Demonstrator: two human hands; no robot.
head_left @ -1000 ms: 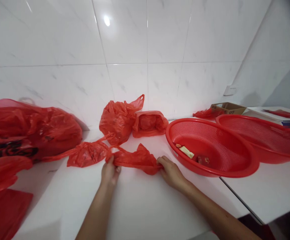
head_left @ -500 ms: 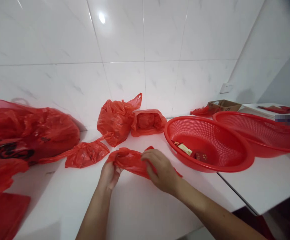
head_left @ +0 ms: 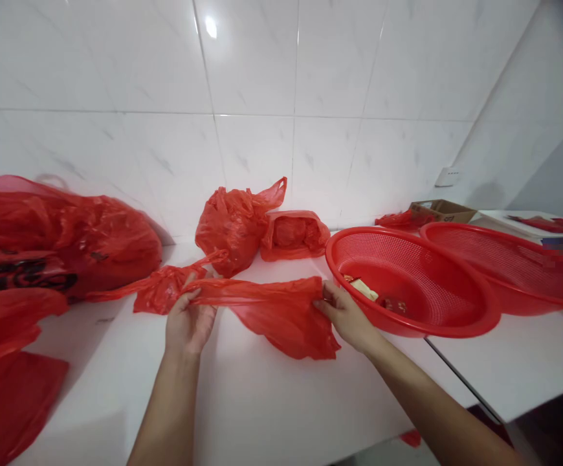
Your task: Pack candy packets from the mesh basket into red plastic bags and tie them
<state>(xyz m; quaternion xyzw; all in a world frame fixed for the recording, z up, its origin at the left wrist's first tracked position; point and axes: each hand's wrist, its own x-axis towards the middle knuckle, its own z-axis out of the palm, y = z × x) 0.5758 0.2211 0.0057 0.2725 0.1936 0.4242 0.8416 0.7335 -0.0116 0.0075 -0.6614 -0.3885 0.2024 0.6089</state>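
Observation:
Stretched sideways above the white table is a thin red plastic bag (head_left: 281, 314), which looks flat. Its left end is pinched in my left hand (head_left: 190, 320), thumb on top. My right hand (head_left: 344, 314) grips the right edge between thumb and fingers. Just behind my left hand lies a small knotted red bag (head_left: 158, 289), partly covered by the stretched one. Close to my right hand stands a red perforated basket (head_left: 410, 259) with a pale packet (head_left: 363, 289) and a few small dark red pieces in it.
A full red bag (head_left: 233, 223) and an open-mouthed red bag (head_left: 295, 238) stand by the tiled wall. Large red bags (head_left: 92, 243) crowd the left. A second red basket (head_left: 499, 259) and a cardboard box (head_left: 444, 210) are at right. A seam (head_left: 461, 378) crosses the table.
My hands have moved apart, drawing the crumpled red bag out into a long stretched shape. My right hand has shifted right to the bag's edge. The view has turned slightly left.

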